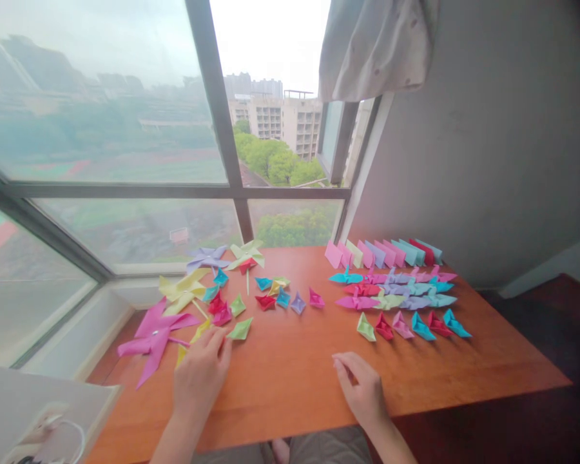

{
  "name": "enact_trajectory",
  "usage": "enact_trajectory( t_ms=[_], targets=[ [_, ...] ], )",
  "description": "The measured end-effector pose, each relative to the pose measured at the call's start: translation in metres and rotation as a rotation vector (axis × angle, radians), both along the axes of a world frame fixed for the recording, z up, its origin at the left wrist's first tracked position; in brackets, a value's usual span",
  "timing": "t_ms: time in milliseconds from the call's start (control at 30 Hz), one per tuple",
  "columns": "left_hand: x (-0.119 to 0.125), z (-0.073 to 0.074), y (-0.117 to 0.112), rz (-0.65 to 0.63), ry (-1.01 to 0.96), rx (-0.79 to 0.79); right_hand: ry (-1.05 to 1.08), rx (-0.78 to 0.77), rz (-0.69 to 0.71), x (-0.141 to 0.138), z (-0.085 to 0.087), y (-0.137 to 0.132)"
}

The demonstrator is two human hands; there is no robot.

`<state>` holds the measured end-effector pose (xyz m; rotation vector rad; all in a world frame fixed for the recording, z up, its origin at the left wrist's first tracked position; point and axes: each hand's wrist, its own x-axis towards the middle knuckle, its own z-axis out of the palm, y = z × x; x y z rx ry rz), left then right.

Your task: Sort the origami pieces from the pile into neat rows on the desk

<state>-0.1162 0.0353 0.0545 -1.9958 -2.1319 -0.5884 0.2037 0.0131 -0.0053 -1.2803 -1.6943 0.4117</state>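
My left hand (202, 364) is over the left part of the table, fingers bent down and drawn together; whatever its fingertips hold, if anything, is hidden. Yellow folded paper (201, 329) shows beside its knuckles, partly covered. Just past its fingertips lies a magenta paper boat (222, 314), and a green paper boat (240, 329) lies close to the thumb. My right hand (362, 386) rests near the front edge, loosely curled with thumb and forefinger close together; nothing shows in it. Beyond it, several paper boats (401, 325) stand in a row.
Paper pinwheels (155, 334) lie at the left. More small boats (283, 297) are scattered across the middle. At the back right are rows of paper cranes (394, 288) and upright folded papers (384, 253). A window (290, 219) and a grey wall (468, 161) border the table (280, 367).
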Motion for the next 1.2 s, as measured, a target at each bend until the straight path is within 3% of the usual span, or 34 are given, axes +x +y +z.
enact_trajectory(
  t_ms=[167,400,533,700,933,1200],
  targets=[
    [-0.011,0.002,0.008,-0.059,0.066,-0.055,-0.002,-0.017,-0.025,0.004,-0.003,0.002],
    [-0.004,0.000,0.011,-0.135,0.025,-0.029,0.002,-0.025,-0.027,0.002,-0.004,0.003],
    [0.013,-0.004,0.008,-0.275,-0.106,0.042,-0.009,-0.023,-0.014,0.001,-0.006,0.004],
    [0.052,-0.016,-0.003,-0.481,-0.285,-0.076,-0.033,-0.063,0.068,-0.001,-0.007,0.002],
    [0.094,-0.025,-0.016,-0.581,-0.371,-0.193,-0.121,-0.070,0.159,-0.005,-0.002,0.000],
    [0.098,-0.029,-0.018,-0.617,-0.404,-0.203,-0.129,-0.016,0.134,-0.005,-0.001,0.001]
  ],
)
